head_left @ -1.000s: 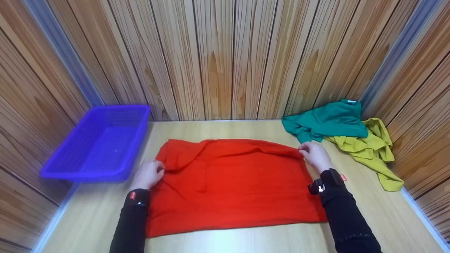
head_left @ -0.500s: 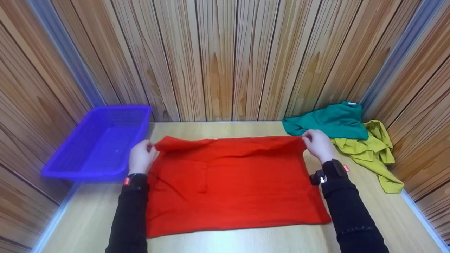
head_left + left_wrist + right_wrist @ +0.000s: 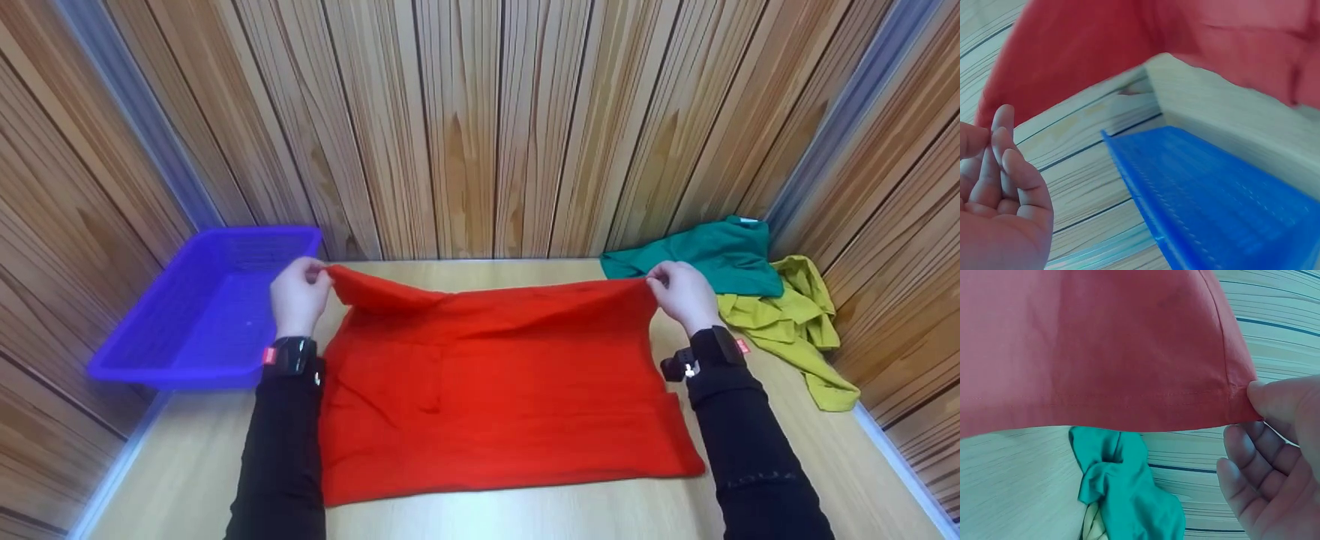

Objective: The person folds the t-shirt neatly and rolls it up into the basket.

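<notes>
A red garment (image 3: 495, 390) with stitched hems lies spread on the table, its far edge lifted. At its far left corner my left hand (image 3: 298, 294) pinches the cloth between thumb and fingers; the left wrist view shows the hand (image 3: 1008, 191) at the corner of the raised red cloth (image 3: 1078, 56). My right hand (image 3: 684, 294) pinches the far right corner. In the right wrist view, thumb and forefinger of that hand (image 3: 1275, 439) grip the hemmed corner of the red cloth (image 3: 1129, 354). Between both hands the far edge hangs with a slight sag.
A purple-blue plastic basket (image 3: 281, 360) stands at the left, close beside my left hand. At the back right, a green garment (image 3: 712, 259) lies partly over a yellow-green one (image 3: 795, 322). Wood-patterned panels (image 3: 480, 135) enclose the table (image 3: 540, 517) at the back and sides.
My left hand has shifted from the garment's left side to its far left corner and risen. The right hand has moved up slightly too, so the far edge is lifted.
</notes>
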`<act>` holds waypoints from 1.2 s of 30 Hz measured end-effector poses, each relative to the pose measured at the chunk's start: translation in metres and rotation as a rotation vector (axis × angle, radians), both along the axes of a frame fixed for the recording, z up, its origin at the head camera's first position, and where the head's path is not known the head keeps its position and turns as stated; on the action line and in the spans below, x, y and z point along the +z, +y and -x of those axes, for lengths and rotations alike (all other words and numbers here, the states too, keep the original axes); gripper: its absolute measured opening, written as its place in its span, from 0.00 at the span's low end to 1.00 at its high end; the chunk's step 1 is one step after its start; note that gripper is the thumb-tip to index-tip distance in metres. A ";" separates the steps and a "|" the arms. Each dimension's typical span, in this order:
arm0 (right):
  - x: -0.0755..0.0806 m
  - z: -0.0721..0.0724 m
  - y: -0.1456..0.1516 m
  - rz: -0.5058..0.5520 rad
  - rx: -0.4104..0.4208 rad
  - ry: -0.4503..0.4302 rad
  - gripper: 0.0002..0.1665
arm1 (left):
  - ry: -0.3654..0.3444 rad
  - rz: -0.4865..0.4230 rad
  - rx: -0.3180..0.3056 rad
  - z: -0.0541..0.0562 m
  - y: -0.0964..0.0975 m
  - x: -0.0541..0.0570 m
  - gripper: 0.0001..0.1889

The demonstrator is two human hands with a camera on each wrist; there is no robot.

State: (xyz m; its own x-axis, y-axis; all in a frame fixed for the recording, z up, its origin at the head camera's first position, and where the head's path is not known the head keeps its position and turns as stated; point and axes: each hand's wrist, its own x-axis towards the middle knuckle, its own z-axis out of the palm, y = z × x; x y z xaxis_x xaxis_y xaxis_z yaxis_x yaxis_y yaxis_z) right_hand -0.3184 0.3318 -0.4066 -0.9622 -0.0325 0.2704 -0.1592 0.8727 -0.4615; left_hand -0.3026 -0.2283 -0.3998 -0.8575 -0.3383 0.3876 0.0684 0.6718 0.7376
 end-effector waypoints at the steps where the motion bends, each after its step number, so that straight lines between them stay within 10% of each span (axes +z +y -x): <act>1: 0.001 0.000 0.000 0.005 -0.003 -0.004 0.13 | 0.005 -0.022 -0.001 0.001 0.002 0.004 0.10; 17: 0.004 -0.004 0.005 0.028 0.020 0.046 0.12 | 0.084 -0.160 0.011 -0.003 0.010 0.042 0.11; 36: -0.030 -0.040 0.025 -0.010 0.176 0.069 0.05 | 0.296 -0.121 -0.054 -0.065 -0.013 -0.019 0.07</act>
